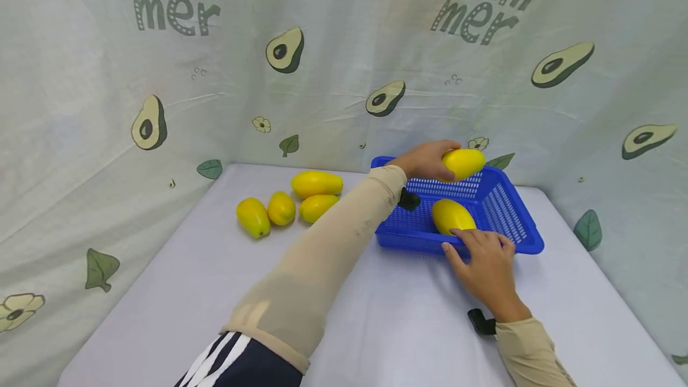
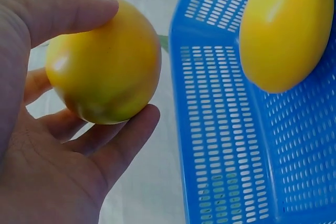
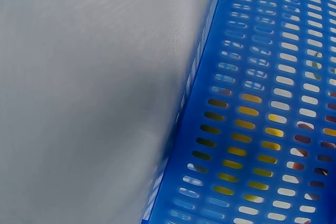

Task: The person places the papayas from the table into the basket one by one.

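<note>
My left hand (image 1: 430, 161) grips a yellow oval fruit (image 1: 464, 163) above the far side of a blue plastic basket (image 1: 424, 242). In the left wrist view, thumb and fingers wrap round this fruit (image 2: 105, 66), whose end has a greenish tint. A second yellow fruit (image 1: 452, 217) lies inside the basket. My right hand (image 1: 486, 264) is at the near rim, its fingers loosely bent, with fingertips over the rim by the second fruit and the thumb outside the wall. The right wrist view shows the slotted basket wall (image 3: 210, 129), with yellow showing through.
Left of the basket, several more yellow fruits (image 1: 317, 184) lie grouped on the white tablecloth (image 1: 177, 291). A printed curtain (image 1: 333, 46) with avocados and lettering hangs behind and beside the table. My left sleeve (image 1: 322, 267) crosses over the table's middle.
</note>
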Motion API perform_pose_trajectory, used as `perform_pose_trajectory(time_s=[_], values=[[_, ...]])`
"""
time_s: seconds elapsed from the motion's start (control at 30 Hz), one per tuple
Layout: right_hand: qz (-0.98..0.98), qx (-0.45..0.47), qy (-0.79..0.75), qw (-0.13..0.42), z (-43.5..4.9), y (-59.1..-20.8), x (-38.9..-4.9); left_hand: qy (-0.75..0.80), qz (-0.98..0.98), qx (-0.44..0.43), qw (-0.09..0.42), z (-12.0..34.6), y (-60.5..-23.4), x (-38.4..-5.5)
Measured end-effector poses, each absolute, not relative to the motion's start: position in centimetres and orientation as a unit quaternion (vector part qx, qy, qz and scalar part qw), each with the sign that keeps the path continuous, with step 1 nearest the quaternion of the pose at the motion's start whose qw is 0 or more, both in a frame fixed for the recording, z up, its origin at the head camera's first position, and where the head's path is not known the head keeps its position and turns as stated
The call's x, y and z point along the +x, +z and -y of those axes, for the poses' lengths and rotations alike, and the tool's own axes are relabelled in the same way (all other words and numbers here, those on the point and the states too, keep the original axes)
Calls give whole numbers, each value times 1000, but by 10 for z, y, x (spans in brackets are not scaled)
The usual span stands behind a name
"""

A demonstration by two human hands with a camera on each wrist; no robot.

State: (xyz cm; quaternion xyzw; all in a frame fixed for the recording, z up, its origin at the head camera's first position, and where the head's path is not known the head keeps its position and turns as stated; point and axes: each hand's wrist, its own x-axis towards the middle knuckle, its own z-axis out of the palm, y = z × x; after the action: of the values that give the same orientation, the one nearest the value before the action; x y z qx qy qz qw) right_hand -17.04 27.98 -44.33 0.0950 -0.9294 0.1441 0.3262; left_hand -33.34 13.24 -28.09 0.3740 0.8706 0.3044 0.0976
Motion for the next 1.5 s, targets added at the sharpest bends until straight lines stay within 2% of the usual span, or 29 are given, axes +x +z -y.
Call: perform_pose_trajectory(time_s=[0.33,0.57,0.83,1.2,1.5], values=[[926,109,144,332,-280,-442,-172,322,-871,359,91,-130,-283,-334],[929,109,141,325,-279,-440,-175,338,-863,367,86,-101,-285,-341],[920,120,142,344,-279,-439,-174,394,-850,335,96,-65,-286,-342],[919,118,145,348,-281,-441,-173,401,-847,336,96,-40,-291,-338],[920,110,153,345,-281,-444,-171,449,-815,339,142,-20,-296,-328]])
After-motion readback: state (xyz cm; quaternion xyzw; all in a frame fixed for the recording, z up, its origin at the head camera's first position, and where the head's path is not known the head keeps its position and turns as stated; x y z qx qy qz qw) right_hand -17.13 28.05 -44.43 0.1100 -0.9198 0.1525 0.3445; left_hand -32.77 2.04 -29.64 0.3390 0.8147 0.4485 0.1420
